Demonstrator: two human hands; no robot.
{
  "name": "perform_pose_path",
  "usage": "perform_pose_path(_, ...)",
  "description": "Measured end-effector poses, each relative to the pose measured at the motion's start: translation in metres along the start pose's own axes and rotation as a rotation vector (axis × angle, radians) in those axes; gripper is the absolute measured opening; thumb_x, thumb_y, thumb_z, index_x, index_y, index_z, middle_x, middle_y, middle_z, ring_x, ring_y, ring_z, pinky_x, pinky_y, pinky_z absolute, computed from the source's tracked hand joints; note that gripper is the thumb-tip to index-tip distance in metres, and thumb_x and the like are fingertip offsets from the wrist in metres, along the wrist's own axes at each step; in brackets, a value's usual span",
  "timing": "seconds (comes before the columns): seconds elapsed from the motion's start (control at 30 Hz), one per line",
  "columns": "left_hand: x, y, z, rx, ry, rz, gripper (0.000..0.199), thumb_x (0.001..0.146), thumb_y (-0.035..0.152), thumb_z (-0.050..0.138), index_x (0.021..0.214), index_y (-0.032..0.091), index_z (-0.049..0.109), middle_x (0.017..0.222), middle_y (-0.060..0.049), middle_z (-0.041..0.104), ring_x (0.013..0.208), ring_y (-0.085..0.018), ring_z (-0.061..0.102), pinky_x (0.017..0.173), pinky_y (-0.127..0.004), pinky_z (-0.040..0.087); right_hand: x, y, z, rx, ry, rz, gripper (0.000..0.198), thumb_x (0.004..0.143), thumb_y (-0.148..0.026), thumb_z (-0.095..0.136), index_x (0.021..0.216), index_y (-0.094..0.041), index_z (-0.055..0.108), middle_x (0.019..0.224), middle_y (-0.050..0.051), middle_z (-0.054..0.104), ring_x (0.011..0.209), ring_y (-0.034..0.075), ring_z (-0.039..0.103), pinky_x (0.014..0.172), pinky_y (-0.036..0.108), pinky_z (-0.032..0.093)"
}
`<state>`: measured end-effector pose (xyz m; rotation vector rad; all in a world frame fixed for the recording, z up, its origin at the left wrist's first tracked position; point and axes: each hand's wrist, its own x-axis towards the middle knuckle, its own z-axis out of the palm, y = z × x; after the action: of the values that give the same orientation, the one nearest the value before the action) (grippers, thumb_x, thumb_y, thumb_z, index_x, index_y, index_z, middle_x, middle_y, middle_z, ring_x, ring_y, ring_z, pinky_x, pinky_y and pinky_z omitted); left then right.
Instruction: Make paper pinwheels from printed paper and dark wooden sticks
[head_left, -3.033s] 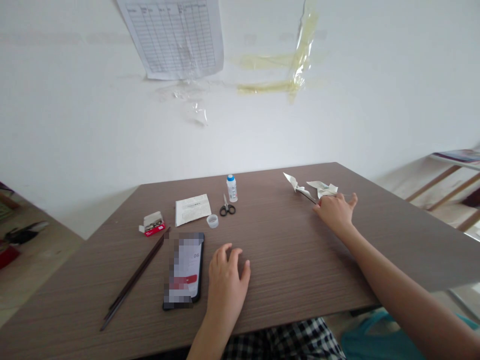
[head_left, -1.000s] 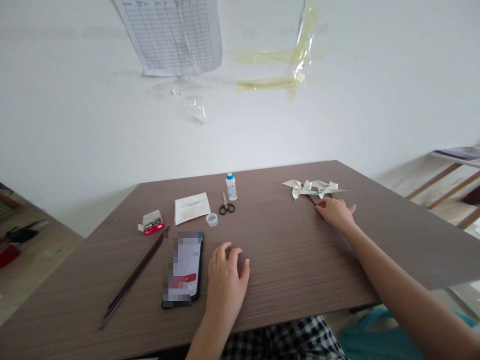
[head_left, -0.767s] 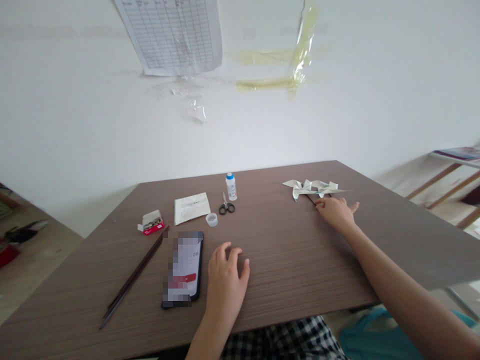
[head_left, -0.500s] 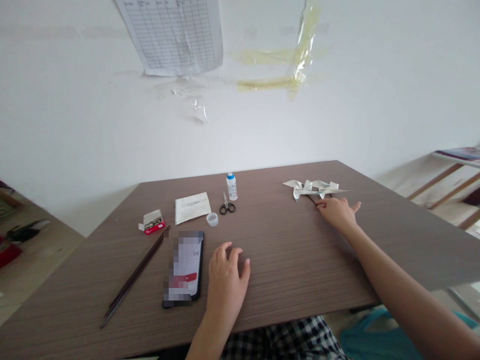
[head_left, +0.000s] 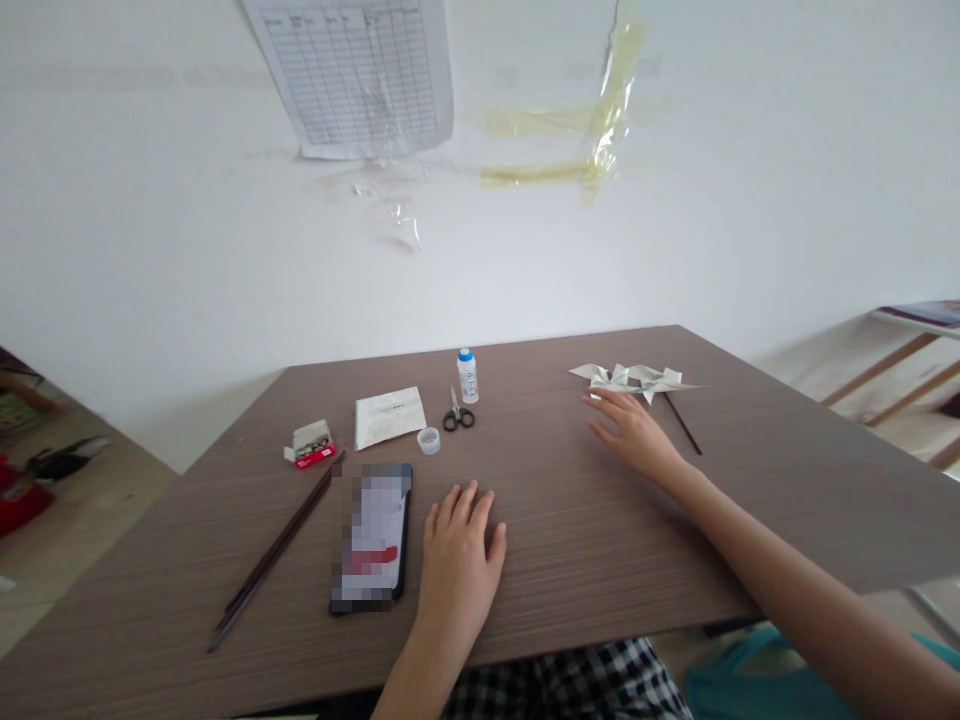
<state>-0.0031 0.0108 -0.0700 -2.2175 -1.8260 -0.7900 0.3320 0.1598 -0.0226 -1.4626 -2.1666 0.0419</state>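
Observation:
On the tabletop [head_left: 540, 560] my left hand [head_left: 461, 545] lies flat, fingers stretched forward, just right of a phone [head_left: 379, 535]. My right hand [head_left: 634, 430] reaches to the far right with its fingers apart and nothing visibly gripped. Right behind its fingertips lie two paper pinwheels [head_left: 660, 382] folded from printed sheets, side by side and partly overlapping. A dark thin stick [head_left: 684, 424] runs from the right pinwheel toward the front. The other pinwheel's stick is hidden behind my right hand, and I cannot tell whether my fingers touch it.
Dark sticks [head_left: 277, 550] lie left of the phone. Behind it are a small red-and-white box [head_left: 311, 447], a folded printed paper [head_left: 390, 416], a clear ring-shaped roll [head_left: 429, 441], scissors [head_left: 458, 415] and a blue-capped bottle [head_left: 467, 376]. A white wall [head_left: 525, 270] borders the table's back.
My right hand has moved left, and its fingers have spread away from the stick they were at. The right pinwheel's stick now shows. My left hand has flattened onto the table.

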Motion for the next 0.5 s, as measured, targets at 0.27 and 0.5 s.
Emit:
perform_pose_path(0.27, 0.003, 0.003, -0.006, -0.003, -0.039, -0.013, 0.039, 0.106, 0.020, 0.068, 0.140, 0.023, 0.087, 0.154, -0.019, 0.082, 0.145, -0.043, 0.075, 0.122, -0.070, 0.063, -0.011, -0.038, 0.029, 0.058, -0.389, -0.167, 0.066, 0.120, -0.054, 0.050, 0.182, -0.030, 0.057, 0.191, 0.013, 0.048, 0.180, 0.038, 0.043, 0.147, 0.069, 0.033)
perform_pose_path(0.5, 0.014, -0.002, -0.019, -0.007, -0.132, 0.032, 0.037, 0.102, 0.020, 0.077, 0.136, 0.025, 0.088, 0.153, -0.018, 0.083, 0.143, -0.043, 0.078, 0.119, -0.066, 0.066, -0.010, -0.038, 0.027, 0.040, -0.400, -0.157, 0.067, 0.121, -0.054, 0.049, 0.183, -0.030, 0.056, 0.192, 0.012, 0.046, 0.180, 0.037, 0.041, 0.148, 0.067, 0.031)
